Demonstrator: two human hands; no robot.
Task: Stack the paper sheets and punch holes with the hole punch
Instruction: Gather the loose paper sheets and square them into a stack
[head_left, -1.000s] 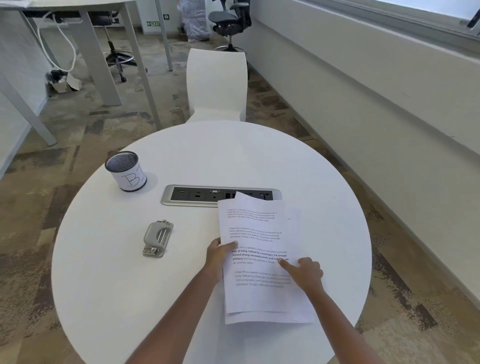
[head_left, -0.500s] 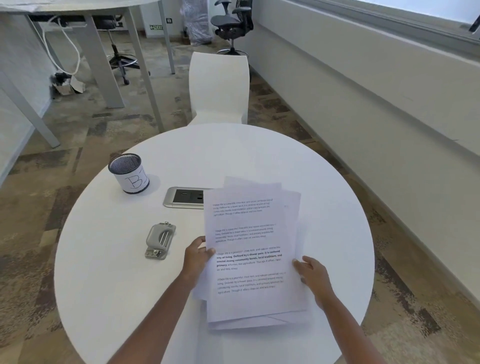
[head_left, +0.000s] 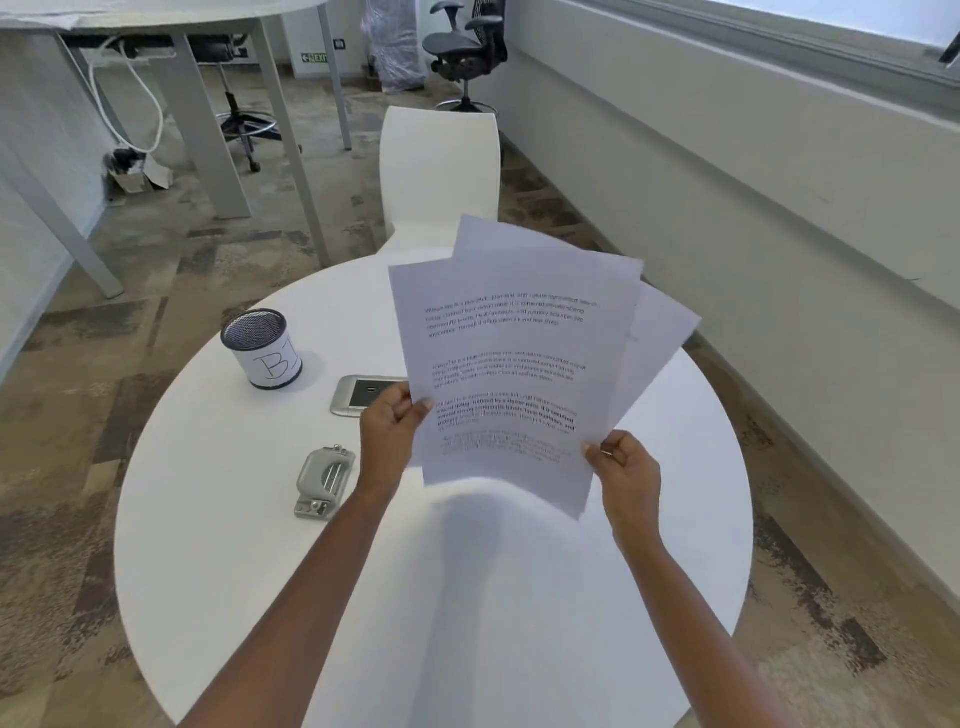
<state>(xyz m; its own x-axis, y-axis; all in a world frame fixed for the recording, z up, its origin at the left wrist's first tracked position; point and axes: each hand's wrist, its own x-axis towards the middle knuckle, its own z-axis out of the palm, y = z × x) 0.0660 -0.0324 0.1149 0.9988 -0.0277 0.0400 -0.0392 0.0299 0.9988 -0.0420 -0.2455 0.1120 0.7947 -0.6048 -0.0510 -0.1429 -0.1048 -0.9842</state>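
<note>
Your left hand and right hand each pinch the fanned paper sheets, lifted above the hole punch

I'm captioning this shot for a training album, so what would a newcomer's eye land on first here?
First, the paper sheets, fanned unevenly and held up over the round white table, gripped low on either side by the left hand and the right hand. Next, the grey hole punch lying on the table left of the left forearm, with a black mesh cup farther back.
</note>
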